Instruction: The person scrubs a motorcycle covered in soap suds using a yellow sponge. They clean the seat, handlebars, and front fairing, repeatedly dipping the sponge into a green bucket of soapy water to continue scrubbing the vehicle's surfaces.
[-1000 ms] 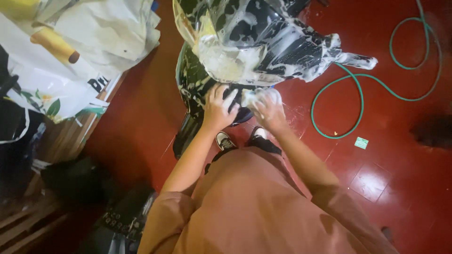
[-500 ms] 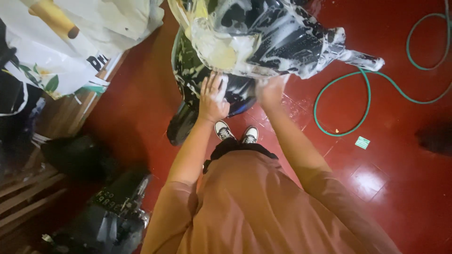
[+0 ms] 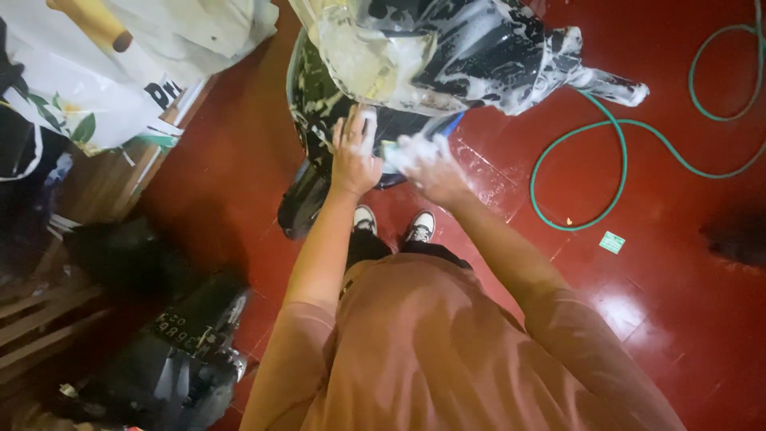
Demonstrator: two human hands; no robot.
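Observation:
A black scooter's front (image 3: pixel 471 56), covered in white soap foam, stands right ahead of me on a red tiled floor. My left hand (image 3: pixel 353 153) lies flat, fingers spread, on the black front mudguard (image 3: pixel 313 104) above the tyre (image 3: pixel 299 203). My right hand (image 3: pixel 428 165) is blurred and foamy, close beside the left one under the scooter's nose. A small greenish bit shows at its fingertips, but I cannot make out whether it grips anything. My shoes (image 3: pixel 391 223) stand just below the wheel.
A green hose (image 3: pixel 576 136) loops over the wet floor at the right, with a small green tag (image 3: pixel 612 242) near it. White printed bags (image 3: pixel 120 72) lie at top left over wooden boards. A dark machine (image 3: pixel 179 359) sits at bottom left.
Both hands have slid up and left along the mudguard. My right hand now moves fast and blurs. The view has tilted so the scooter sits higher in the picture.

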